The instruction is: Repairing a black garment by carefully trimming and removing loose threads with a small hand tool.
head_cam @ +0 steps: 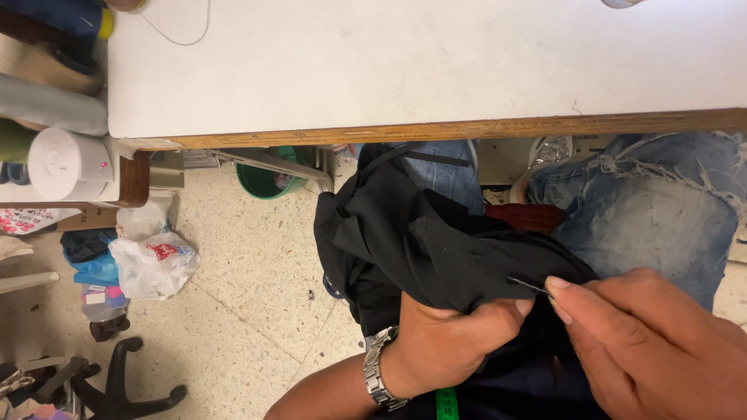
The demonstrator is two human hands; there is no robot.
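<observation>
Both hands (pixel 545 342) on black cloth (pixel 436 249)

Light: bright, even, from overhead | Glare: white table top (pixel 405 62) nearly washed out | Shadows: deep under the table edge; black cloth (pixel 420 241) loses fold detail | Focus: mostly sharp; right hand (pixel 646 350) slightly soft | Distortion: mild bending at the frame edges

White tabletop (pixel 405 62) above; green bucket (pixel 264 180), white plastic bag (pixel 152 264), black chair base (pixel 117 389) on speckled floor (pixel 249 311).
</observation>
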